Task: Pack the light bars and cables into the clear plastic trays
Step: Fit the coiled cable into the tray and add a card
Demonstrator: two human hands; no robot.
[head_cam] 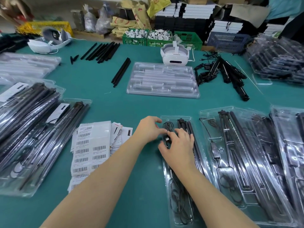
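- One clear tray [169, 168], near the table's front edge, is loaded with two black light bars [189, 127] and one coiled cable [167, 125].
- The cable's plug is pinched by the right hand [178, 143].
- The tray's top left edge is touched by the left hand [148, 129], fingers loosely curled.
- Two white headsets [175, 55] are seen on the table [102, 102].

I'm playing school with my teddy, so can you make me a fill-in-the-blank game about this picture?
1. The table top is the colour ____.
2. Both hands, the left hand and the right hand, work at a coiled black ____ in the clear tray.
3. The white headset sits just behind a stack of ____ clear trays.
4. The sheets left of the arms carry printed ____.

Missing words: green; cable; empty; barcodes
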